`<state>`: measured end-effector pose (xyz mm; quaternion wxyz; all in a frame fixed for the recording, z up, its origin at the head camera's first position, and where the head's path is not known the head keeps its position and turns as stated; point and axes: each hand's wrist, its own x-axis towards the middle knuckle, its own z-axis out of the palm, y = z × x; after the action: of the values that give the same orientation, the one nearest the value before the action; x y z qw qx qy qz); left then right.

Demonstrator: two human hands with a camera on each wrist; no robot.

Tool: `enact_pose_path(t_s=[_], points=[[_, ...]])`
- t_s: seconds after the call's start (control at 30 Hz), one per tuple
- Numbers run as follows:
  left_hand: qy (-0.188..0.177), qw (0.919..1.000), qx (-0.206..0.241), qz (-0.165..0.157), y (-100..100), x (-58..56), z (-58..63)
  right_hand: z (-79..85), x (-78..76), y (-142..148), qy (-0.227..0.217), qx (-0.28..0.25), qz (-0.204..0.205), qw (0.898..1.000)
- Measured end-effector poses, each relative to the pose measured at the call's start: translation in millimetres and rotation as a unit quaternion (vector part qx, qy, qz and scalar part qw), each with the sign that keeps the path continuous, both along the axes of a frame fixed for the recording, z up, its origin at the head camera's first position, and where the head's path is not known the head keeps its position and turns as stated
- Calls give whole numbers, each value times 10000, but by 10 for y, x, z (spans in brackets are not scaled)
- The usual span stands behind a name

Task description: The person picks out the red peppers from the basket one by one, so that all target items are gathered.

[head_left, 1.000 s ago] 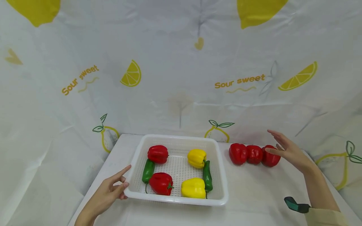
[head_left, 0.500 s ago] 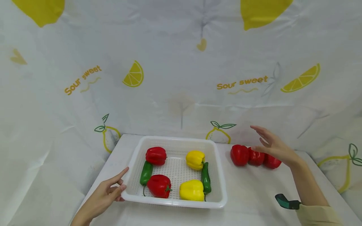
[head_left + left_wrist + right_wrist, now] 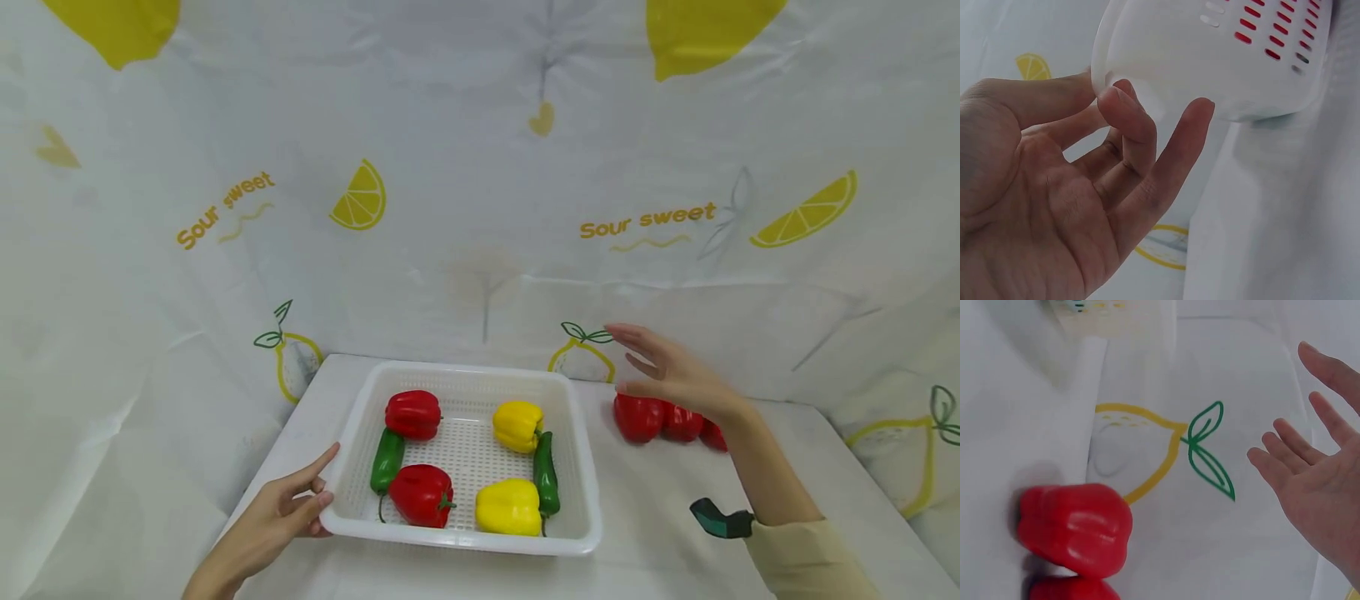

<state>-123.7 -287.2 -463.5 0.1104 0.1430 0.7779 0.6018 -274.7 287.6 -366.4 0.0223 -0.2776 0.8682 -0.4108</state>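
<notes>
My left hand [image 3: 273, 518] pinches the near left corner of a white plastic basket [image 3: 457, 540], its thumb and a curled finger at the rim in the left wrist view. Inside the basket lie two red bell peppers [image 3: 422, 496], two yellow bell peppers [image 3: 508, 507] and two long green peppers [image 3: 546, 475]. To the basket's right, my right hand [image 3: 682, 375] hovers with extended fingers, holding nothing. Behind and below it in the head view is a row of three red bell peppers [image 3: 637, 419], partly hidden by the hand and wrist.
A white cloth printed with lemons [image 3: 585, 358] hangs behind the white table [image 3: 637, 533]. The row of red peppers sits at the table's back right, close to the cloth. A dark strap piece [image 3: 720, 519] sticks out from the right wrist.
The right hand has moved left over the row of red peppers, toward the basket, with nothing in it. The left hand has kept its place at the basket corner.
</notes>
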Motion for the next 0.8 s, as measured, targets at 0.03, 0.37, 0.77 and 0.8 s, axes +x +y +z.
enact_pose_path(t_s=[0.03, 0.37, 0.77, 0.8], points=[[-33, 10000, 30, -1, -3, 0, -2, 12, -16, -53, -25, -4, 87, 10000], [-188, 9997, -17, 157, 2, 2, -18, 112, -145, -567, -115, 14, 929, 9956], [-556, 9979, -9, 328, 8, -16, -30, 209, -261, -1191, -751, 197, 1773, 9811], [-566, 9979, -3, 325, 9, -17, -31, 220, -275, -1248, -806, 248, 1804, 9800]])
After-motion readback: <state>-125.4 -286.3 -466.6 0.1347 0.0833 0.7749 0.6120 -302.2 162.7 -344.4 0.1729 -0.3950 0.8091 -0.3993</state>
